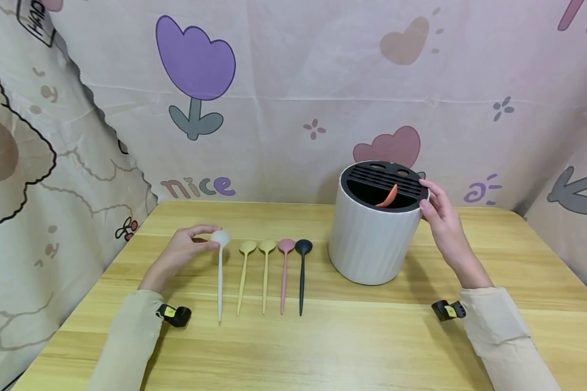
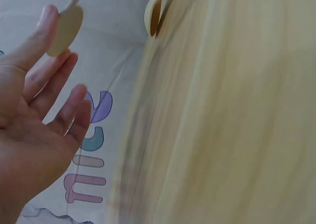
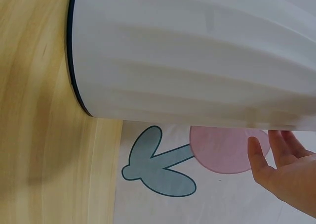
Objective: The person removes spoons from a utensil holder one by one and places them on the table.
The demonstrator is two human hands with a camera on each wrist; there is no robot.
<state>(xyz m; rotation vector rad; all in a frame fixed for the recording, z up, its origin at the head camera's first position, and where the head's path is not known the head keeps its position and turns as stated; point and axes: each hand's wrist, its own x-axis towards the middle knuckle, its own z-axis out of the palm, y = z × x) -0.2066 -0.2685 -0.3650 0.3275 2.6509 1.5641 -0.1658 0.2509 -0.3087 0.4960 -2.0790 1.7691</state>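
Note:
My left hand [image 1: 183, 247] pinches the bowl of a white spoon [image 1: 220, 277] between thumb and fingers, its handle pointing toward me. In the left wrist view, the spoon's bowl [image 2: 66, 32] sits at the thumb and index finger while the other fingers spread loosely. To the right, two yellow spoons [image 1: 266, 277], a pink spoon [image 1: 284, 277] and a black spoon [image 1: 302, 277] lie in a row. My right hand [image 1: 447, 233] rests its fingers and thumb against the upper right side of a white ribbed utensil holder [image 1: 374, 244]. An orange utensil [image 1: 388, 196] stands inside it.
The holder has a black top [image 1: 386, 174] with slots, round holes and one large opening. Everything stands on a wooden table [image 1: 372, 336]. Behind it hangs a printed cloth [image 1: 283, 65] with flowers, also along the left side.

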